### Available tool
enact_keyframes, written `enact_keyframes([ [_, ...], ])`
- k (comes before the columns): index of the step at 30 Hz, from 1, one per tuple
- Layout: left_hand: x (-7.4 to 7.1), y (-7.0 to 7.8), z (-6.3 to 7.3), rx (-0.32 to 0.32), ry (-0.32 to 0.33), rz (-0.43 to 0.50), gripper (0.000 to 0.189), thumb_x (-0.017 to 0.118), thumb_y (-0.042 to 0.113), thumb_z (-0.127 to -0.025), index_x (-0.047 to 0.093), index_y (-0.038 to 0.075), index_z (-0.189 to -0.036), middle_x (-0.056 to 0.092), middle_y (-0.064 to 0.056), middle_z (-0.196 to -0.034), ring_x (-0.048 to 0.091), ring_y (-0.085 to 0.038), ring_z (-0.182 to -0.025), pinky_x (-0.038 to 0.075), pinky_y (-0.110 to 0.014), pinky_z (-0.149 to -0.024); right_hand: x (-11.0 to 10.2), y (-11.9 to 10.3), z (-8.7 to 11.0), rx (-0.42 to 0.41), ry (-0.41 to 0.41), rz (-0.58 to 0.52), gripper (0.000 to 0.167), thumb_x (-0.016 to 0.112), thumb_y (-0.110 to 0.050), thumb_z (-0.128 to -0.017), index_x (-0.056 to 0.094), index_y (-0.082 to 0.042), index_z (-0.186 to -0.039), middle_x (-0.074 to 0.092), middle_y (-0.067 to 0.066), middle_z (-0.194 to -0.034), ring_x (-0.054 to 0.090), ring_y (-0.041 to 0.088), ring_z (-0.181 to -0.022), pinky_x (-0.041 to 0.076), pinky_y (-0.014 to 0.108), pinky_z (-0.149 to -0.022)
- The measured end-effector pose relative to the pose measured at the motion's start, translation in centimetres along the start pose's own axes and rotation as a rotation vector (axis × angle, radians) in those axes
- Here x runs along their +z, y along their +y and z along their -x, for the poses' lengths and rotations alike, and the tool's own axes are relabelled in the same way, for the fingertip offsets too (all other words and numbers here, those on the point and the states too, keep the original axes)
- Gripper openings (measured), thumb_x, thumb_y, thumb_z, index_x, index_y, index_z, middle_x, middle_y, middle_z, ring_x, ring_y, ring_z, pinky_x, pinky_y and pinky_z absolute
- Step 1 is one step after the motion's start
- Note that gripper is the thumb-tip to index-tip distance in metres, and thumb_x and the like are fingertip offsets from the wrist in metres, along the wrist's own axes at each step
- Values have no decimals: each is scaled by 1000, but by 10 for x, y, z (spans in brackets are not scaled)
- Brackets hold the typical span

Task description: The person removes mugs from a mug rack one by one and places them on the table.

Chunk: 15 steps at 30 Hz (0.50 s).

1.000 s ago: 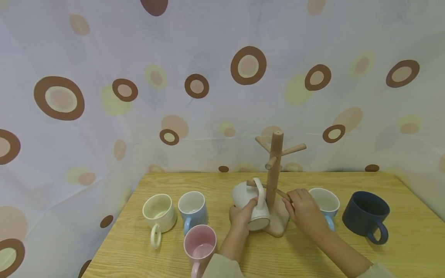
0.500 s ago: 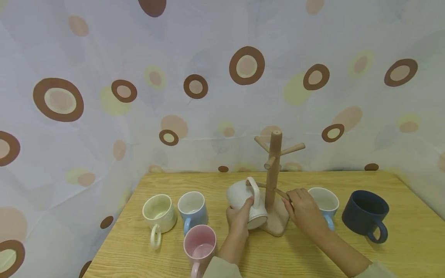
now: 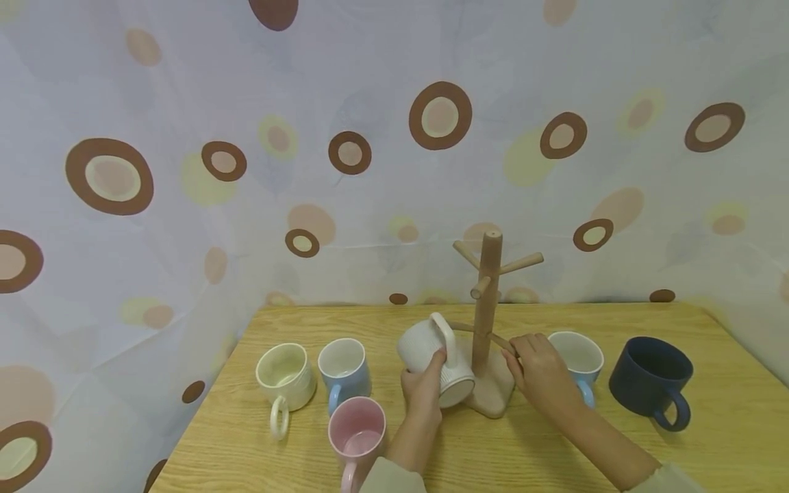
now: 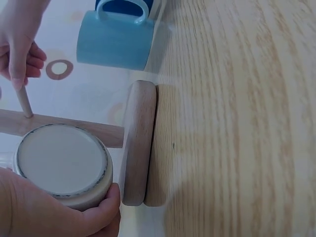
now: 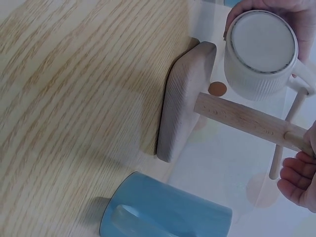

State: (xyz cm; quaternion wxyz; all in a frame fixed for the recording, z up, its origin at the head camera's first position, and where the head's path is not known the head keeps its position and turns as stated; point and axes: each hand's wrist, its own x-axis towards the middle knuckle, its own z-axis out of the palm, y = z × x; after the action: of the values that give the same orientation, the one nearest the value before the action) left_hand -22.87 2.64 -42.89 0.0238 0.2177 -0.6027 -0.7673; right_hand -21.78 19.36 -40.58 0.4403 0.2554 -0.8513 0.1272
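Note:
My left hand (image 3: 421,389) holds a white ribbed mug (image 3: 420,344) tilted on its side, its base toward me and its handle up. The thumb lies along the body below the handle. Right of it stands a wooden mug tree (image 3: 485,305); the tip of its lower left peg (image 3: 462,327) meets the mug's handle in the head view. In the right wrist view that peg (image 5: 296,106) also ends at the handle. My right hand (image 3: 542,373) pinches the lower right peg (image 3: 502,342) near its end. The upper pegs are bare.
Left on the table (image 3: 296,459) stand a cream mug (image 3: 290,383), a light blue mug (image 3: 346,380) and a pink mug (image 3: 354,438), close to my left forearm. Another light blue mug (image 3: 582,363), partly behind my right hand, and a navy mug (image 3: 647,380) stand right.
My left hand has drawn the white mug a little left; the peg tip that showed through its handle loop no longer sticks out beyond it. The right hand stays on its peg.

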Motion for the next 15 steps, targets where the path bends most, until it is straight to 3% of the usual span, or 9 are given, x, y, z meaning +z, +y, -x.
enact_keyframes([
  [8, -2, -5, 4, -4, 24, 26, 73, 70, 37, -76, 41, -10, -124, 58, -21, -110, 61, -24, -92, 51, -34, -83, 1, 0, 0, 9, 8, 10, 61, 21, -39, -100, 56, 3, -75, 55, 10, -68, 51, 21, -63, 45, 31, -54],
  [15, -7, -8, 11, 6, 7, -23, 78, 72, 38, -74, 38, -11, -124, 55, -22, -110, 60, -26, -94, 51, -36, -84, 0, -1, 0, 5, 16, 8, 60, 22, -39, -100, 57, 3, -75, 55, 9, -67, 50, 20, -62, 45, 30, -53],
])
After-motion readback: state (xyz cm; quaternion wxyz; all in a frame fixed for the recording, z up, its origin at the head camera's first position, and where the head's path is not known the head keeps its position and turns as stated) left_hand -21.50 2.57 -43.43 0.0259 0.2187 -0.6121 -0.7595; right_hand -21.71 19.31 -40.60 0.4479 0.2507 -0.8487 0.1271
